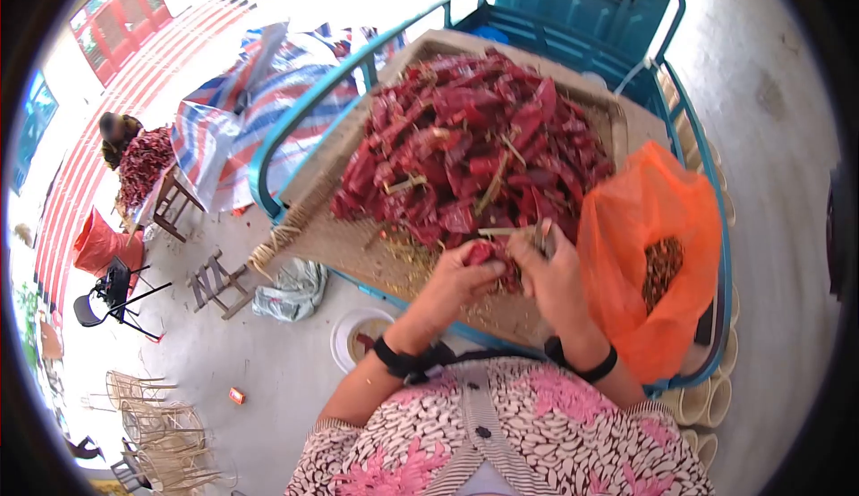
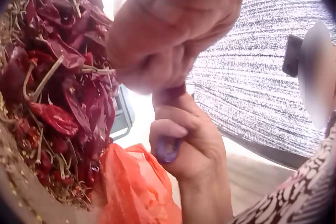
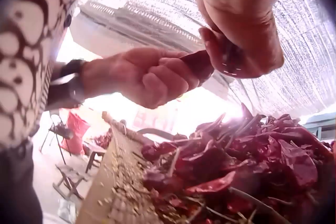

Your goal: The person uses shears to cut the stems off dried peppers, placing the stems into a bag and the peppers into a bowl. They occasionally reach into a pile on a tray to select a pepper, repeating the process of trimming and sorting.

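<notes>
My left hand [image 1: 456,283] grips a dried red chili pepper [image 3: 198,65] close in front of my body. Beside it, the fingertips of my right hand [image 1: 562,286] meet the pepper's end. A purple loop handle [image 2: 168,149], like that of scissors, shows in the right hand's curled fingers in the left wrist view; the blades are hidden. A pale stem [image 1: 497,230] sticks out near the fingers. Just beyond both hands lies a large heap of dried red chilies [image 1: 474,138] on a woven mat [image 1: 313,245].
An orange plastic bag [image 1: 617,317] stands right of my hands, with small brownish bits inside. The mat rests on a teal cart [image 1: 264,169]. At lower left are a white basin [image 1: 340,339] and wooden stool [image 1: 215,286]. Far left, a person [image 1: 116,134] sits by another chili pile [image 1: 146,165].
</notes>
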Demonstrator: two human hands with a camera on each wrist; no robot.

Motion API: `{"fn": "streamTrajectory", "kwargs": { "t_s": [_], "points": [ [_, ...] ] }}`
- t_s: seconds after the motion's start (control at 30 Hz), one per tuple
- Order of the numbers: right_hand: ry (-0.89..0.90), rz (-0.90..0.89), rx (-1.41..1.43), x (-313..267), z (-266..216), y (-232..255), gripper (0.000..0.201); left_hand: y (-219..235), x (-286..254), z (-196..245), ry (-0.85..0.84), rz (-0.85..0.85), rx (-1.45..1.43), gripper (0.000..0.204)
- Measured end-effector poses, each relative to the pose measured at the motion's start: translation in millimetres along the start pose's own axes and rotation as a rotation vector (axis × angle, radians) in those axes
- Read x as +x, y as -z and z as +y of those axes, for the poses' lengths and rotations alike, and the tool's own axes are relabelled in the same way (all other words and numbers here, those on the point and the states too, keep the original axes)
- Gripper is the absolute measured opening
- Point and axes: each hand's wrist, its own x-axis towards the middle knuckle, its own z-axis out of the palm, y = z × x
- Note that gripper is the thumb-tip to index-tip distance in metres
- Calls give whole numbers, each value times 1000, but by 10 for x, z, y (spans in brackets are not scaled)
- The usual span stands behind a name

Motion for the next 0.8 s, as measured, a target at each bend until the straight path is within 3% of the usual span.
{"fn": "streamTrajectory", "kwargs": {
  "t_s": [0.03,0.17,0.27,0.37,0.47,0.53,0.57,0.6,0.63,0.73,0.8],
  "points": [
    [-281,-68,327,-10,-71,31,13,52,-5,-18,-17,-17,-16,19],
    [-556,-284,1047,31,134,63,19,110,8,-34,-84,-128,-136,19],
    [-748,-169,1488,125,245,57,19,145,13,-121,-80,-207,-165,21],
    [-425,22,578,-16,142,115,14,210,26,-176,-158,-205,-166,27],
    [-164,89,-395,-67,256,401,20,88,-19,-111,-365,67,257,21],
    [113,134,-975,-101,461,503,25,189,-35,-166,-270,119,307,20],
    [-84,121,-889,-103,421,538,28,275,6,-282,-273,146,328,18],
    [-47,153,-891,-60,382,538,27,308,57,-326,-278,173,347,17],
    [-16,182,-895,-17,351,548,27,327,99,-376,-474,150,542,14],
    [-44,265,-992,185,319,527,26,251,171,-438,-457,159,417,15],
    [-84,261,-1094,281,377,562,26,180,168,-398,-297,105,313,21]
  ]
}}
